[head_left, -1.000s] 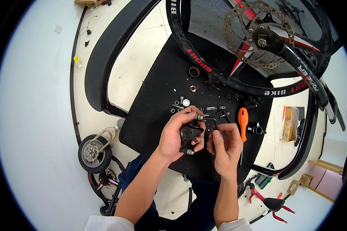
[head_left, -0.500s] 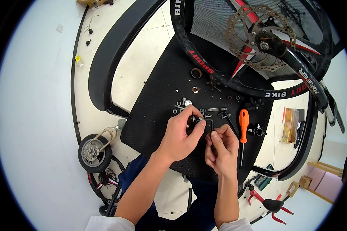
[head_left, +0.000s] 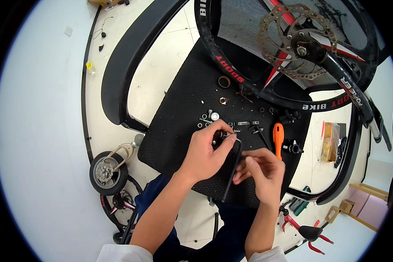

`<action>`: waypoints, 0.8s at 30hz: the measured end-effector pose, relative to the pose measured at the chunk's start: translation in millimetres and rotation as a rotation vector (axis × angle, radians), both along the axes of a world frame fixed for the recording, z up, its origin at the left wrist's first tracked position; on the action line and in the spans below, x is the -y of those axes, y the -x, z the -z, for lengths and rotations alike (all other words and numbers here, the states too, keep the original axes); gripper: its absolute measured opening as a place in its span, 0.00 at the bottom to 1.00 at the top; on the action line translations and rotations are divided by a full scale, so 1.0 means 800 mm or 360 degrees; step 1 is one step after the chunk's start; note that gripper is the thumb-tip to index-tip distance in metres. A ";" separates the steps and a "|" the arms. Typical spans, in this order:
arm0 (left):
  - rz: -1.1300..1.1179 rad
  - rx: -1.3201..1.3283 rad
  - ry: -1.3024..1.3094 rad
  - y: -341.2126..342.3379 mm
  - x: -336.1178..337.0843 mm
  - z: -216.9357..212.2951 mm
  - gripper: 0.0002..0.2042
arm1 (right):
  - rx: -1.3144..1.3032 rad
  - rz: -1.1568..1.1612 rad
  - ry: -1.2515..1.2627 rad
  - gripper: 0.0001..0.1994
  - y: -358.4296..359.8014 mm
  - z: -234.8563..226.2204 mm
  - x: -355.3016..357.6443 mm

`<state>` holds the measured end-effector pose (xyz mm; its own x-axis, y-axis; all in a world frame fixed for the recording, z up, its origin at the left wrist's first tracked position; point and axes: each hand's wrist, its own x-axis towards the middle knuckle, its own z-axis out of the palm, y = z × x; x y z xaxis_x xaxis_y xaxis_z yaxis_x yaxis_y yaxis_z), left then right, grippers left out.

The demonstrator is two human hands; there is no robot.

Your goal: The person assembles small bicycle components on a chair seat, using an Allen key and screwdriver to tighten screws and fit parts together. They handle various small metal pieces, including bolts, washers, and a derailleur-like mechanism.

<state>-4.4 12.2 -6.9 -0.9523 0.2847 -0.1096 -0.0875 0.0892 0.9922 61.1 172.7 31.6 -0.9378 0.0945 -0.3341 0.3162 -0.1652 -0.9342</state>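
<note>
My left hand [head_left: 205,153] is closed, thumb against fingers, around a small dark part [head_left: 217,138] that the fingers mostly hide. From its fingertips a black hex key [head_left: 232,174] hangs down toward me, with the bent short end at the pinch. Whether that end sits inside the part, I cannot tell. Just right of the key's long arm, my right hand [head_left: 266,172] is open, its fingers apart and slightly curled, with nothing in them. Beyond my left hand lie several small bolts and washers [head_left: 209,117]. An orange-handled screwdriver [head_left: 278,139] lies partly behind my right hand.
The black chair seat [head_left: 170,131] bears the parts, including a brown ring [head_left: 224,81] and a black clamp-like part [head_left: 294,147]. A bicycle wheel [head_left: 227,67] with a rusty brake disc [head_left: 266,39] leans over its far right. A curved armrest [head_left: 118,65] borders the left.
My right hand has let go of the hex key and moved right, its fingers opening. The key's long arm now points down toward me. My left hand stays nearly still.
</note>
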 end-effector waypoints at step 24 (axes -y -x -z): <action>0.0178 0.1160 -0.1096 -0.001 0.007 -0.001 0.11 | -0.0952 0.0317 -0.0694 0.04 0.005 0.012 0.030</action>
<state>-3.9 6.7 -6.0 -0.6826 0.5889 -0.4327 -0.7196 -0.4384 0.5385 56.9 148.8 21.7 -0.8986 0.2874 0.3314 -0.2610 0.2567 -0.9306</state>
